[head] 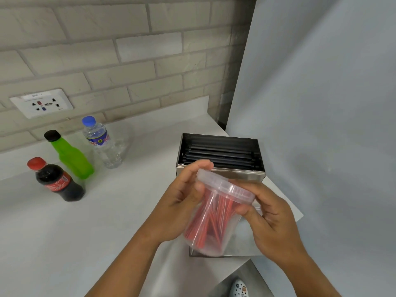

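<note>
Both grips hold a clear plastic jar (229,226) of red straws (211,219), tilted above the white bench (107,221) just before a steel box (244,175) of black straws (222,153). My left grip (184,202) curls round its side; my right grip (272,219) pinches its lid's (225,186) rim.

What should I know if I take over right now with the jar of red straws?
Left hand grips the jar by its side, fingertips at the lid.
Right hand holds the jar's top from the other side.
The jar is tilted, held up in front of the open steel box of black straws on the counter.
Done: jar picked up.
Left: lid still on; probably take it off and get the red straws out.
</note>
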A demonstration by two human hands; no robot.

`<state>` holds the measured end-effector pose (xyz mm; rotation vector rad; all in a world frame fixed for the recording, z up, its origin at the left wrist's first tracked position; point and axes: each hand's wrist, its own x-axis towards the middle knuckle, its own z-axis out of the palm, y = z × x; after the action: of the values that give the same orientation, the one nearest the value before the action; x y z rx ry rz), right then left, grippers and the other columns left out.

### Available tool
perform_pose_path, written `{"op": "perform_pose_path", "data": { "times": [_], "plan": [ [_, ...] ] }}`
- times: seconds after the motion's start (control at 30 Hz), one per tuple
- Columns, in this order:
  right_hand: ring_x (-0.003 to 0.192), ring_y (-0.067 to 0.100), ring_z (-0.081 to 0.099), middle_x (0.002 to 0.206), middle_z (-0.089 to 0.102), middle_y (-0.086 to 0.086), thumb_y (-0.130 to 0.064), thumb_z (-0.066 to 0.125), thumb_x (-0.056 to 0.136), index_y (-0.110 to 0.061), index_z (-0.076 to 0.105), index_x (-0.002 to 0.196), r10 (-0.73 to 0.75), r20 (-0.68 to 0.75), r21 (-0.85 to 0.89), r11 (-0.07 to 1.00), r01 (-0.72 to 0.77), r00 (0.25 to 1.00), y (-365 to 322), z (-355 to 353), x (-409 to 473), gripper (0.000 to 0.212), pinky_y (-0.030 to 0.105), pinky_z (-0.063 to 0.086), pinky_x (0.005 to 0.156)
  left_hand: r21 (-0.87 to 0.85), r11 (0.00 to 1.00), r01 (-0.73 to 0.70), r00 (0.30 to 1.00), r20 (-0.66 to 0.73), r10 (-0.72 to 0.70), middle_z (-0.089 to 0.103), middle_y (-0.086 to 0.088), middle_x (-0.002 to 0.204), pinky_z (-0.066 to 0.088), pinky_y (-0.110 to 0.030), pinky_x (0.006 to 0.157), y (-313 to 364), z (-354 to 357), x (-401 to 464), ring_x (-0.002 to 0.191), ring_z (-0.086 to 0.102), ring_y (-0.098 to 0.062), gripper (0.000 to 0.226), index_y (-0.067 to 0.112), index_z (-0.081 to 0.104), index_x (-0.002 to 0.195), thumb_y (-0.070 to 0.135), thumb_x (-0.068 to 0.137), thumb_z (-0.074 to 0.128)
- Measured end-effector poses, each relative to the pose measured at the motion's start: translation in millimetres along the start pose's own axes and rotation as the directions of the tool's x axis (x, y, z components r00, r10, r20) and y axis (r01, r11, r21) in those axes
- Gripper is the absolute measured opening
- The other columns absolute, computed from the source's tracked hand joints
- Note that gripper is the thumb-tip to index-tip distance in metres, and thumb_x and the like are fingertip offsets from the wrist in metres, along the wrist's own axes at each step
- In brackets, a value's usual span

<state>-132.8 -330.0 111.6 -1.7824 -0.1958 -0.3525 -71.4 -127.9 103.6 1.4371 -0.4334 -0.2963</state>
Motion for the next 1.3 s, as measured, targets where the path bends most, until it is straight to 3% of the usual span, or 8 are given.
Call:
{"op": "perform_pose_path", "data": {
  "times": [0.1, 0.27, 0.43, 0.7, 0.83, 1.07, 1.2, 1.3],
  "plan": [
    [0.123, 0.015, 0.067, 0.125, 0.073, -0.010, -0.042, 0.072, 0.091, -0.023, 0.069, 0.125, -0.077, -0.061, -0.085, 0.994, 0.071, 0.995, 4.7, -1.8, 4.5, 0.039, 0.022, 0.052, 0.099, 0.045, 0.997, 0.068, 0.995, 0.075, -0.071, 0.062, 0.022, 0.141, 0.050, -0.015, 0.100, -6.5, 3.7, -0.9, 0.133, 0.060, -0.003, 0.073, 0.033, 0.038, 0.158, 0.068, 0.096, 0.050],
    [0.127, 0.017, 0.064, 0.130, 0.071, 0.002, -0.033, 0.073, 0.089, -0.018, 0.067, 0.126, -0.157, -0.152, -0.129, 0.982, 0.138, 0.976, 12.9, 3.2, -0.5, 0.041, 0.025, 0.051, 0.105, 0.067, 0.982, 0.178, 0.984, -0.022, -0.176, 0.073, 0.010, 0.128, 0.054, -0.023, 0.099, -18.2, 7.9, -8.1, 0.124, 0.067, -0.010, 0.072, 0.042, 0.067, 0.132, 0.089, 0.085, 0.041],
    [0.132, 0.018, 0.062, 0.133, 0.069, -0.007, -0.037, 0.074, 0.088, -0.016, 0.069, 0.123, -0.039, -0.037, -0.116, 0.993, 0.035, 0.999, 11.8, 0.8, -3.3, 0.041, 0.030, 0.052, 0.105, 0.030, 0.987, 0.158, 0.983, -0.097, -0.155, 0.077, 0.004, 0.116, 0.055, -0.019, 0.088, -26.5, 4.8, -14.2, 0.111, 0.072, -0.015, 0.062, 0.032, 0.074, 0.125, 0.078, 0.088, 0.054],
    [0.141, -0.005, 0.045, 0.150, 0.044, -0.037, -0.093, 0.055, 0.071, -0.067, 0.034, 0.146, 0.244, 0.201, -0.148, 0.965, -0.217, 0.949, -1.5, 5.9, 13.4, 0.083, 0.033, 0.046, 0.115, 0.080, 0.991, 0.105, 0.992, -0.082, -0.098, 0.077, 0.002, 0.118, 0.060, -0.028, 0.085, -28.3, 2.1, -10.4, 0.111, 0.073, -0.025, 0.057, 0.041, 0.071, 0.127, 0.068, 0.077, 0.079],
    [0.149, 0.003, 0.038, 0.156, 0.041, -0.025, -0.072, 0.058, 0.091, -0.056, 0.034, 0.153, 0.049, 0.231, -0.173, 0.985, -0.008, 0.972, 1.9, 8.8, 17.0, 0.069, 0.013, 0.036, 0.113, 0.011, 0.994, 0.107, 0.993, -0.059, -0.106, 0.078, -0.007, 0.120, 0.061, -0.034, 0.091, -26.9, -6.3, -6.7, 0.112, 0.074, -0.029, 0.067, 0.022, 0.073, 0.132, 0.067, 0.082, 0.075],
    [0.154, 0.023, 0.037, 0.161, 0.042, 0.008, -0.038, 0.070, 0.091, -0.027, 0.043, 0.155, -0.122, 0.240, -0.194, 0.966, 0.171, 0.963, 16.1, 8.1, 21.0, 0.071, 0.038, 0.037, 0.121, -0.001, 0.985, 0.171, 0.972, -0.164, -0.169, 0.078, -0.011, 0.116, 0.056, -0.056, 0.102, -31.8, -4.9, -3.1, 0.110, 0.074, -0.031, 0.075, 0.020, 0.076, 0.125, 0.081, 0.088, 0.052],
    [0.146, 0.011, 0.045, 0.155, 0.049, 0.002, -0.036, 0.066, 0.091, -0.027, 0.041, 0.151, -0.070, 0.072, -0.181, 0.980, 0.082, 0.995, 16.9, 16.9, 20.8, 0.066, 0.024, 0.042, 0.114, -0.221, 0.961, 0.168, 0.937, -0.267, -0.225, 0.073, -0.020, 0.122, 0.053, -0.061, 0.103, -34.3, 6.8, -1.4, 0.119, 0.068, -0.041, 0.066, 0.016, 0.072, 0.126, 0.069, 0.090, 0.053],
    [0.129, -0.018, 0.049, 0.149, 0.049, -0.019, -0.046, 0.064, 0.092, -0.050, 0.039, 0.144, 0.107, -0.028, -0.093, 0.990, -0.109, 0.994, 14.6, 26.8, 19.2, 0.058, 0.002, 0.046, 0.090, -0.247, 0.958, 0.144, 0.923, -0.317, -0.220, 0.073, -0.003, 0.128, 0.061, -0.044, 0.095, -39.4, 21.1, -4.0, 0.120, 0.071, -0.024, 0.061, 0.032, 0.063, 0.135, 0.066, 0.084, 0.059]
  ]
}}
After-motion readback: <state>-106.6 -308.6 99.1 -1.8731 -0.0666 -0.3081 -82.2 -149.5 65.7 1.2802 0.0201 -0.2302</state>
